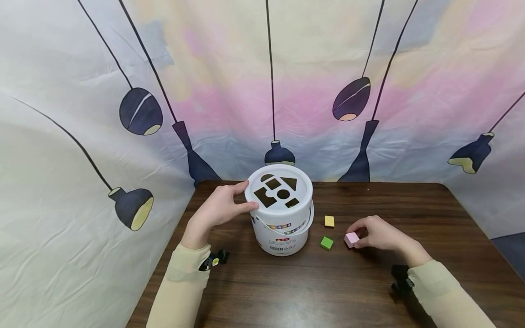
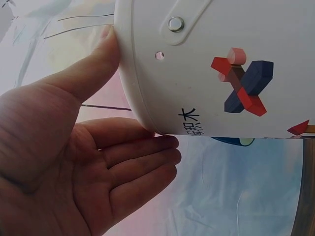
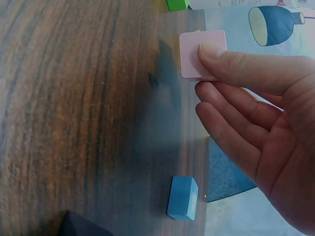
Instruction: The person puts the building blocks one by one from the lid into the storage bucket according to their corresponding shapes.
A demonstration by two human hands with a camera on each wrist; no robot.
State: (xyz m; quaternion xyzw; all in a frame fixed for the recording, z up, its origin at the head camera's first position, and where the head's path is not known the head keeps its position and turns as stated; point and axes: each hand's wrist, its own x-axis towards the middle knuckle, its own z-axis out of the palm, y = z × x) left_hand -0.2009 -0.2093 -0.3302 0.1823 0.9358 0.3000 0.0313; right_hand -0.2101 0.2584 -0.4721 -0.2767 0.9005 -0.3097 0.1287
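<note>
A white bucket (image 1: 280, 237) stands upright, its white lid (image 1: 303, 182) pierced by cut-out shapes. My left hand (image 1: 221, 205) rests at the lid's left edge; in the left wrist view, the thumb and index fingertip touch the rim while the other fingers stretch out fairly straight. To the bucket's right, my right hand (image 1: 379, 234) pinches a pink block (image 1: 351, 239) between thumb and fingers. The right wrist view shows the thumb across the block's square face. A green block (image 1: 326, 243) and a yellow block (image 1: 329, 221) lie between bucket and right hand.
In the right wrist view a blue block (image 3: 182, 198) lies on the brown wooden table (image 1: 262, 296), apart from the right hand; it is not visible in the head view. The bucket's handle (image 1: 310, 218) hangs down its front. A printed cloth (image 1: 246, 82) hangs behind the table.
</note>
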